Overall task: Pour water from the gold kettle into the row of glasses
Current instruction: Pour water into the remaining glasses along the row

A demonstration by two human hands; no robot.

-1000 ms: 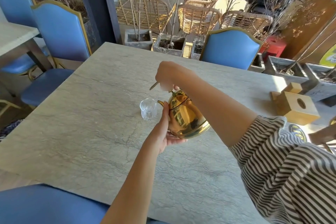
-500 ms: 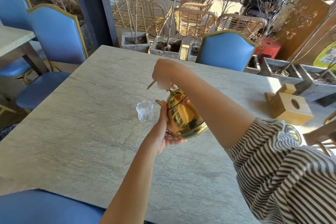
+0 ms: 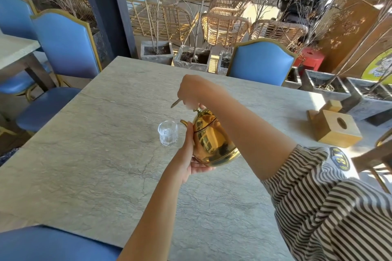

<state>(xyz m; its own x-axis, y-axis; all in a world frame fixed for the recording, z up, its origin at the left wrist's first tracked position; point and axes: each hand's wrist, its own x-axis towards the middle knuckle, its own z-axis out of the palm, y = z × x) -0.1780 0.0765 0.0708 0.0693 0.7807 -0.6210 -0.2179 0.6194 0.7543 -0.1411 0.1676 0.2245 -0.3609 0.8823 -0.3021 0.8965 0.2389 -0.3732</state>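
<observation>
Head view shows the gold kettle [image 3: 213, 141] held above the grey desk [image 3: 91, 154], tilted with its spout toward ten o'clock. Right hand [image 3: 194, 92] is clenched on what seems to be the handle at the top; left hand [image 3: 187, 160] cups the belly from beneath. One glass [image 3: 168, 133] stands just beside the spout.

Shiny gold kettle [image 3: 213, 140] tilted left, spout beside small clear glass [image 3: 168, 133] standing upright
</observation>
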